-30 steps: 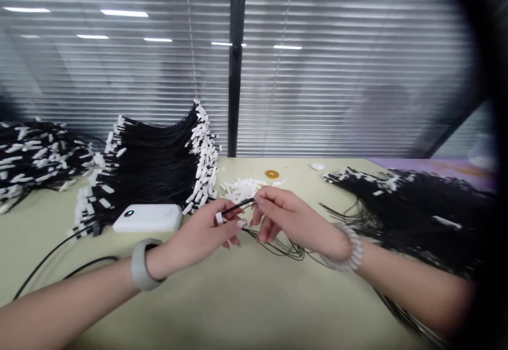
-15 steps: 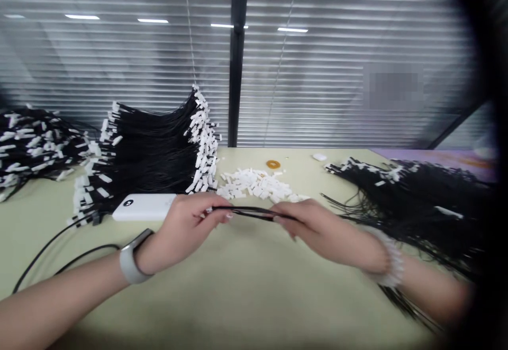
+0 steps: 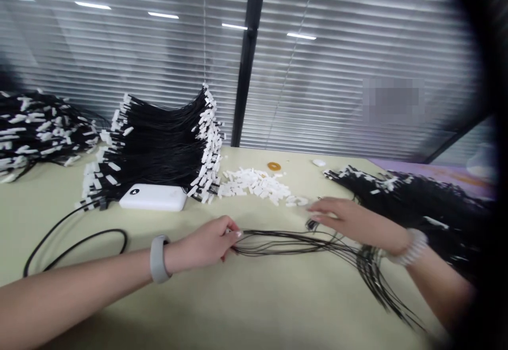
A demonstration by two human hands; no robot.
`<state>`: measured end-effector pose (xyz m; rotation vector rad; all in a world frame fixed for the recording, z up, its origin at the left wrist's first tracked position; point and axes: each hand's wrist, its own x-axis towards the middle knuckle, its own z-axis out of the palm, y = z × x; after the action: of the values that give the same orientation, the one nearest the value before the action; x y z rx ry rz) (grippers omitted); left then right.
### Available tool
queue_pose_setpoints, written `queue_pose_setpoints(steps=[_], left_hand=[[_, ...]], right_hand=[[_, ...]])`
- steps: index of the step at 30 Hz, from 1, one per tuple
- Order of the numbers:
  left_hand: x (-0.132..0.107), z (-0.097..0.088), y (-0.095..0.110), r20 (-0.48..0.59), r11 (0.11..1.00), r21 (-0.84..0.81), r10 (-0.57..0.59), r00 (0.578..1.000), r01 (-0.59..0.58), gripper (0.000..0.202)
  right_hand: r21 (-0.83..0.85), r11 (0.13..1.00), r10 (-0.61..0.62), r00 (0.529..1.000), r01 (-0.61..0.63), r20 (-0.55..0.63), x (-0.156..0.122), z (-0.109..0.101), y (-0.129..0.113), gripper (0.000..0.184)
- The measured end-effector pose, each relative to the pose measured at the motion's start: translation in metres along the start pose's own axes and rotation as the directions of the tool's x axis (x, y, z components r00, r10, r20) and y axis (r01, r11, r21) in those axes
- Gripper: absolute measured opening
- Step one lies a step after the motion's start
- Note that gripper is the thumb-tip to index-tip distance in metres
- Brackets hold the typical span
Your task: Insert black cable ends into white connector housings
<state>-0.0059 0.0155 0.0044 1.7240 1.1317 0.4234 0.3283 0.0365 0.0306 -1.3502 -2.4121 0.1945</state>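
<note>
My left hand (image 3: 208, 245) rests at the table's near side, its fingers curled at the ends of a loose bunch of thin black wires (image 3: 301, 244). The wires fan out to the right across the table. My right hand (image 3: 349, 220) is above the bunch, fingers extended and apart from the wires, with nothing held. Its fingertips are near the edge of a pile of small white plastic pieces (image 3: 254, 185). A small dark wire end (image 3: 312, 225) sits just below those fingers.
A tall stack of black cables with white tags (image 3: 162, 154) stands behind a white power bank (image 3: 153, 197). More tagged cable bundles lie far left (image 3: 35, 133) and right (image 3: 413, 207). An orange ring (image 3: 273, 165) lies on the pale table (image 3: 79, 292), before window blinds.
My right hand has let go of the wires and moved right, away from my left hand. The wires, held stretched between both hands before, now lie spread on the table.
</note>
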Motion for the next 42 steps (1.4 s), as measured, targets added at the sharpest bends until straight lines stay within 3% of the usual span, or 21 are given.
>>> queue_pose_setpoints(steps=[3, 7, 11, 14, 21, 27, 33, 42], left_hand=[[0.003, 0.009, 0.001, 0.0, 0.998, -0.067, 0.013, 1.0, -0.013, 0.03], [0.001, 0.02, 0.002, 0.003, 0.993, -0.112, 0.025, 1.0, -0.024, 0.024], [-0.002, 0.022, 0.003, 0.02, 0.992, -0.121, 0.032, 0.999, -0.029, 0.023], [-0.002, 0.022, 0.003, 0.019, 0.987, -0.151, 0.057, 0.998, -0.053, 0.027], [-0.001, 0.024, 0.0, -0.029, 0.971, -0.222, 0.085, 0.996, -0.09, 0.032], [-0.004, 0.026, -0.003, -0.044, 0.958, -0.231, 0.162, 0.986, -0.168, 0.03], [-0.004, 0.025, -0.004, -0.128, 0.947, -0.205, 0.226, 0.966, -0.249, 0.017], [-0.011, 0.026, 0.001, -0.05, 0.978, -0.02, 0.205, 0.978, -0.206, 0.022]], right_hand=[[-0.078, 0.991, -0.1, 0.991, 0.107, 0.089, 0.054, 0.022, -0.028, 0.027], [-0.118, 0.985, -0.119, 0.991, 0.125, 0.06, 0.116, 0.072, -0.056, 0.029], [-0.151, 0.98, -0.124, 0.991, 0.129, 0.047, 0.145, 0.113, -0.069, 0.028], [-0.164, 0.979, -0.121, 0.992, 0.124, 0.024, 0.15, 0.124, -0.072, 0.024], [-0.067, 0.996, -0.058, 0.997, 0.055, -0.045, 0.143, 0.109, -0.066, 0.017], [0.181, 0.983, 0.034, 0.995, -0.017, -0.09, 0.093, 0.085, -0.084, 0.032], [0.567, 0.817, 0.125, 0.992, -0.108, 0.009, 0.038, 0.073, -0.12, 0.027], [0.508, 0.86, 0.118, 0.984, -0.036, -0.13, 0.027, 0.067, -0.125, 0.022]])
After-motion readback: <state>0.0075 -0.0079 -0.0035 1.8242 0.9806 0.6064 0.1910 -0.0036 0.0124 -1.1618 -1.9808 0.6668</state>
